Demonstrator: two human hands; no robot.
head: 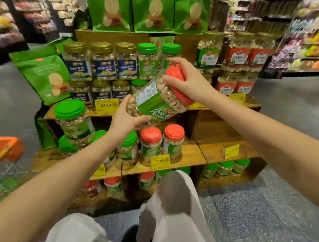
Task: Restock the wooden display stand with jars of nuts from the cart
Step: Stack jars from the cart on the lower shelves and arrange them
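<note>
From the head camera we look down on a clear plastic jar of pistachios with a red lid and green label (pixel 159 97), held in the air in front of the tiered wooden display stand (pixel 190 154). The jar is tilted, with its lid end up and to the right and its base down and to the left. Our left hand (pixel 130 118) cups the base, fingers curled under it and thumb lying across the label. Our right hand (pixel 189 82) grips the lid end from above, fingers wrapped over the red rim.

Just below the jar, on the stand's middle shelf, two red-lidded jars (pixel 150 144) stand upright behind a yellow price tag (pixel 160 161), and green-lidded jars (pixel 73 118) stand to their left, one stacked on others. Gold-lidded jars with blue labels (pixel 103 61) fill the upper tier, with cashew jars (pixel 237 51) to the right and green snack bags (pixel 112 10) above. At the left edge we see the orange plastic corner of the cart (pixel 9 146). Our knee in pale trousers (pixel 176 194) rises before the lowest shelf.
</note>
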